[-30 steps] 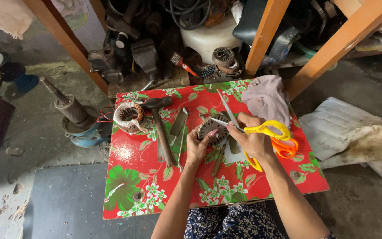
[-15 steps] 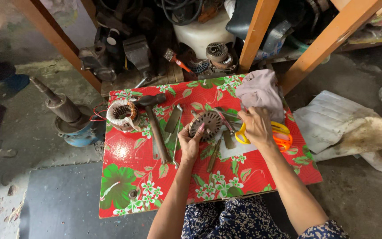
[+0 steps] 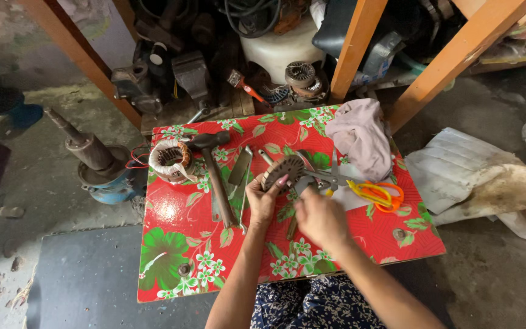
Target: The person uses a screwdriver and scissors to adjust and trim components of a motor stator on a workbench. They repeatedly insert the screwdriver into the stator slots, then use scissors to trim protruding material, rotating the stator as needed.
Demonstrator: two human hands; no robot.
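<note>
Since the earlier frame, the right hand [image 3: 321, 218] had left the yellow scissors [image 3: 377, 195] and curled loosely just beside the round metal stator [image 3: 282, 172]; its grasp could not be made out. Gripping that stator's lower edge, the left hand [image 3: 264, 201] held it on the red floral table [image 3: 171, 268].

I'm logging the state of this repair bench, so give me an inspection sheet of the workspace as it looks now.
Surface: low table with red floral cover.
Job's things: round slotted metal core, held on edge.
Clutter: hammer, copper-wound stator, yellow-orange scissors, grey cloth, metal hand tools.
Hands: left hand grips the core; right hand beside it, fingers curled.
Cables: black hose coil behind.
Surroundings: orange wooden frame, motor parts, concrete floor.
</note>
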